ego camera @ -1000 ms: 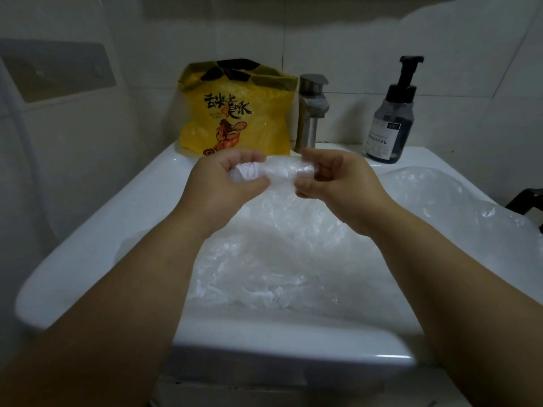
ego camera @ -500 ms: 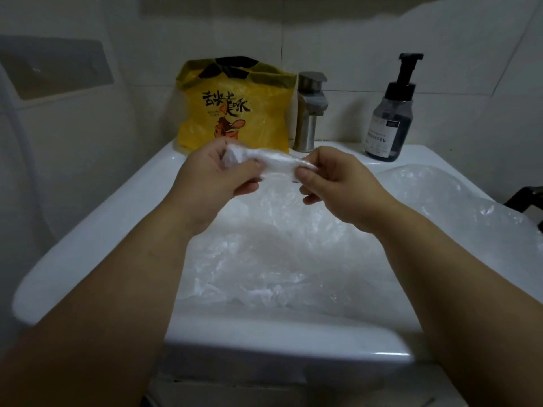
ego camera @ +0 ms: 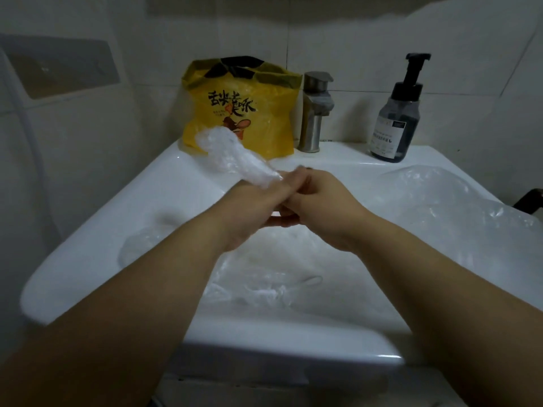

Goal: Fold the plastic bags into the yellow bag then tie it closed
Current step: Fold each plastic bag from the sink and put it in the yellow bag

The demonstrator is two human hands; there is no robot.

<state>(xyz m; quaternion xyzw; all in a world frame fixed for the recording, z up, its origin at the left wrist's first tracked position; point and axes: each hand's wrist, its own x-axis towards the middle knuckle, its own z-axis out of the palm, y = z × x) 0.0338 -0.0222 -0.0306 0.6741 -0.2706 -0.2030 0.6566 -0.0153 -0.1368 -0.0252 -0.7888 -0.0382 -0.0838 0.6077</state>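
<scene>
My left hand and right hand touch now, mid-frame, not apart like before. Both curl their fingers on the clear bag, which now sticks up-left, near the yellow bag.

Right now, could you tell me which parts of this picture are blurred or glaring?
Head view: dim overall; left hand, right hand and rolled clear bag motion-smeared; glare streaks the sink rim; print on the yellow bag legible.
</scene>
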